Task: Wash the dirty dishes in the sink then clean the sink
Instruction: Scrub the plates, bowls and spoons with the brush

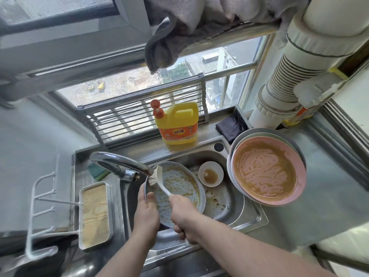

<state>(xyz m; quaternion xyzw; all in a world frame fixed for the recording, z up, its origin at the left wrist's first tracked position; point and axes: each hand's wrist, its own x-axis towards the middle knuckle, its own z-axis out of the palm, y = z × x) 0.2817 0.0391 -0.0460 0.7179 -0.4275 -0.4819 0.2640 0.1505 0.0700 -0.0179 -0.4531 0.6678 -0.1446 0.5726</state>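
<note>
The left hand (146,214) grips the dirty plate (177,188) at its 9 o'clock rim, over the sink (235,206). The right hand (184,214) grips the brush (159,179), bristles at the plate's 11 o'clock edge.

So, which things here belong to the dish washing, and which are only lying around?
In the job:
- left hand holding the blue plate
- right hand gripping the brush
- small white bowl in the sink
- stack with the pink plate
- yellow detergent bottle
- faucet

Lying about:
- wooden tray
- dark cloth
- green sponge
</note>
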